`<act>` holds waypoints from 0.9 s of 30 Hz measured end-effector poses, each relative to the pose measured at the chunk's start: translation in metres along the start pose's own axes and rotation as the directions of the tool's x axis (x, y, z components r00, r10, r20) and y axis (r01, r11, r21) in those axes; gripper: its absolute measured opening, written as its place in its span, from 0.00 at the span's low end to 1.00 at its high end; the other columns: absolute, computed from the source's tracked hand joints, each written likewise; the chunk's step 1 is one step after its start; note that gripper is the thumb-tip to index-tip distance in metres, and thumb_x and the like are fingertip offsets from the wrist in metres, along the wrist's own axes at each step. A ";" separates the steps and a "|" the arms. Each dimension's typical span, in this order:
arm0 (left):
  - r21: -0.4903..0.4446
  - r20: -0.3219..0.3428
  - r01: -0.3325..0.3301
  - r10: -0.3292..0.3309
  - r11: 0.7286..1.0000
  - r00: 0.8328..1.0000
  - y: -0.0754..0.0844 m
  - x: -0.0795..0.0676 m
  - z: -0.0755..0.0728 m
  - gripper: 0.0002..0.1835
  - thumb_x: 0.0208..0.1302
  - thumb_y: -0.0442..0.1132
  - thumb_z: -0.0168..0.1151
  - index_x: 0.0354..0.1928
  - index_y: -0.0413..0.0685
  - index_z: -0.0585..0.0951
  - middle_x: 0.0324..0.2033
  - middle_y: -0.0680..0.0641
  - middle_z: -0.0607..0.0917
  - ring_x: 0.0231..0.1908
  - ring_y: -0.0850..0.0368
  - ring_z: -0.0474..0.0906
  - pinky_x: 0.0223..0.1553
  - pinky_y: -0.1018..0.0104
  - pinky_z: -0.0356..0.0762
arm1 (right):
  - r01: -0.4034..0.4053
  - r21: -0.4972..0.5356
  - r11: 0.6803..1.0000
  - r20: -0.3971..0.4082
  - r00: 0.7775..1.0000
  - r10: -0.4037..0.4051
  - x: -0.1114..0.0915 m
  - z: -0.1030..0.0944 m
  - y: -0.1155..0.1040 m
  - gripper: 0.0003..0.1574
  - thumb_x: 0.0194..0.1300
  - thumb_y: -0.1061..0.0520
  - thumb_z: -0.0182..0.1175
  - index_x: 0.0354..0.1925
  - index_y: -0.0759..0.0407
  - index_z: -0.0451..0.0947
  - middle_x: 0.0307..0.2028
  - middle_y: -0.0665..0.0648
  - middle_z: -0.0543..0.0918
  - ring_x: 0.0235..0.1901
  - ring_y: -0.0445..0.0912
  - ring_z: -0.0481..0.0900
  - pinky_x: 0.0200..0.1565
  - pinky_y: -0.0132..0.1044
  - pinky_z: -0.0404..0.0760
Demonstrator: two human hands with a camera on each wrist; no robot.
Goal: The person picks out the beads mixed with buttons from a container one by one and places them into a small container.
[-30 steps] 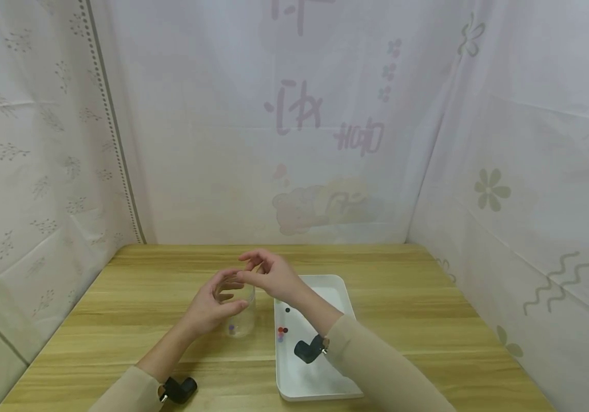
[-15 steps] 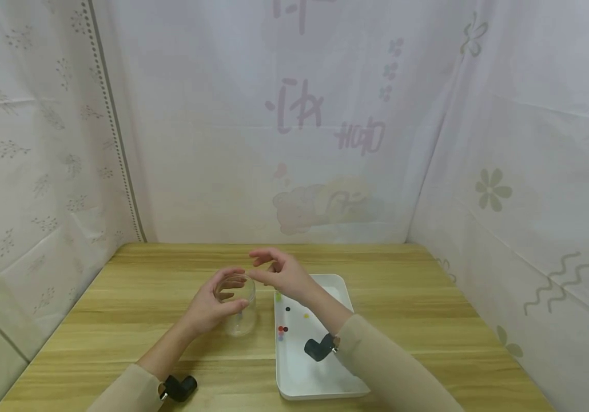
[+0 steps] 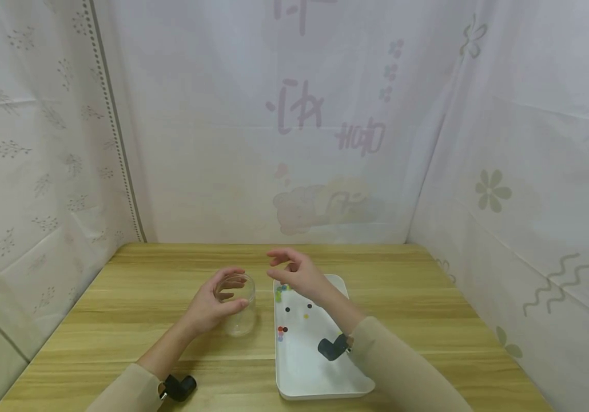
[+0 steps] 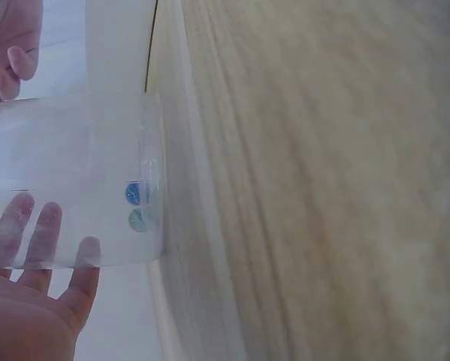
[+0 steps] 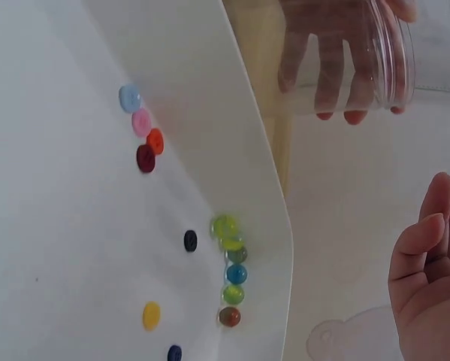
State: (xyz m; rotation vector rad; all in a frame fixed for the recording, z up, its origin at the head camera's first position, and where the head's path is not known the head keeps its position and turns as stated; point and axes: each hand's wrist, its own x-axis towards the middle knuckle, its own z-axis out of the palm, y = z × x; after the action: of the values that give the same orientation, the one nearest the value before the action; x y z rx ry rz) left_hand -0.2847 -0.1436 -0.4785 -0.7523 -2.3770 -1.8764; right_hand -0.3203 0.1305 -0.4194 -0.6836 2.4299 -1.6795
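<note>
A clear jar [image 3: 239,323] stands upright on the table, its mouth uncovered. My left hand [image 3: 207,307] grips its upper part, thumb on the near side and fingers round the far side. In the left wrist view, a blue bead [image 4: 134,193] and a pale green bead [image 4: 137,220] lie at the jar's bottom. My right hand [image 3: 302,279] hangs above the far left part of the white tray [image 3: 305,369]. Its fingers are loosely bent, and nothing shows between them in the right wrist view. Several glassy beads [image 5: 236,274] line the tray's wall there.
Several buttons lie scattered in the tray, among them a dark red button [image 5: 146,159], a yellow button [image 5: 151,316] and a black button [image 5: 191,241]. The tray sits right of the jar on the wooden table [image 3: 402,297]. Patterned curtains [image 3: 212,171] enclose the table.
My right hand has moved right, from beside the jar's mouth to over the tray, uncovering more beads and buttons. The left hand and jar have stayed in place.
</note>
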 end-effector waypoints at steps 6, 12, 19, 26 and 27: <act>0.007 -0.003 0.013 -0.013 1.000 1.000 0.000 0.000 0.000 0.34 0.69 0.38 0.75 0.74 0.48 0.73 0.68 0.34 0.82 0.70 0.29 0.77 0.70 0.27 0.74 | -0.033 -0.005 0.999 -0.028 0.999 0.033 -0.004 -0.010 0.009 0.29 0.76 0.50 0.71 0.71 0.48 0.80 0.60 0.63 0.84 0.35 0.49 0.81 0.34 0.33 0.80; 0.012 -0.003 0.020 -0.020 1.000 1.000 0.002 -0.001 0.001 0.35 0.69 0.39 0.76 0.74 0.49 0.73 0.69 0.35 0.82 0.70 0.30 0.77 0.70 0.27 0.74 | -0.063 -0.026 0.998 -0.084 0.995 0.061 -0.008 -0.018 0.017 0.27 0.75 0.50 0.71 0.69 0.46 0.82 0.56 0.56 0.85 0.42 0.68 0.82 0.31 0.30 0.76; 0.016 -0.003 0.024 -0.024 1.000 1.000 0.003 -0.001 0.002 0.35 0.69 0.40 0.76 0.75 0.52 0.72 0.69 0.36 0.82 0.70 0.32 0.77 0.71 0.28 0.74 | -0.107 -0.053 0.993 -0.127 0.987 0.100 -0.012 -0.028 0.031 0.26 0.75 0.48 0.71 0.68 0.43 0.82 0.55 0.55 0.86 0.40 0.60 0.84 0.39 0.42 0.85; 0.014 -0.007 0.022 -0.022 1.000 1.000 0.003 -0.001 0.002 0.35 0.69 0.40 0.76 0.75 0.51 0.72 0.69 0.35 0.82 0.70 0.31 0.77 0.71 0.28 0.74 | -0.126 -0.072 0.989 -0.140 0.983 0.115 -0.012 -0.035 0.043 0.29 0.75 0.46 0.72 0.70 0.46 0.81 0.53 0.56 0.85 0.40 0.59 0.84 0.44 0.52 0.88; 0.012 -0.005 0.022 -0.022 1.000 1.000 0.003 -0.001 0.002 0.35 0.69 0.40 0.76 0.75 0.50 0.72 0.70 0.35 0.81 0.70 0.31 0.77 0.71 0.27 0.74 | -0.128 -0.076 0.989 -0.141 0.983 0.116 -0.012 -0.035 0.044 0.29 0.76 0.46 0.71 0.71 0.47 0.81 0.53 0.56 0.85 0.40 0.59 0.84 0.44 0.53 0.88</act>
State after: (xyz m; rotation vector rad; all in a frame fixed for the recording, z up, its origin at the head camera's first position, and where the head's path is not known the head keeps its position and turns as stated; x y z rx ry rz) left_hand -0.2818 -0.1419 -0.4770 -0.7225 -2.4010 -1.8682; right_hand -0.3344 0.1789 -0.4481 -0.4315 2.5899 -1.6344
